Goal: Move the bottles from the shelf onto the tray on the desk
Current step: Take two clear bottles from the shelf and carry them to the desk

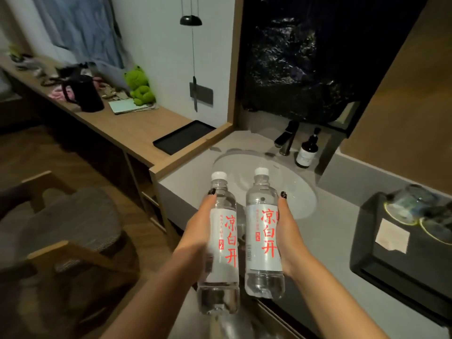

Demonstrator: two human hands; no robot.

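Observation:
I hold two clear water bottles with white caps and white labels printed in red characters, both upright over the grey counter in front of the sink. My left hand [197, 231] grips the left bottle [221, 243] from its left side. My right hand [287, 234] grips the right bottle [264, 231] from its right side. The black rectangular tray [183, 137] lies empty on the wooden desk [127, 128], up and to the left of both bottles, at the desk's right end by the wall.
A white sink basin [288, 189] with a tap [285, 140] and a dark pump bottle [307, 152] lies beyond the bottles. A black tray with upturned glasses [413, 209] sits at right. On the desk stand a black kettle [85, 94], a notebook and a green plush frog [140, 85]. A chair [66, 228] stands at left.

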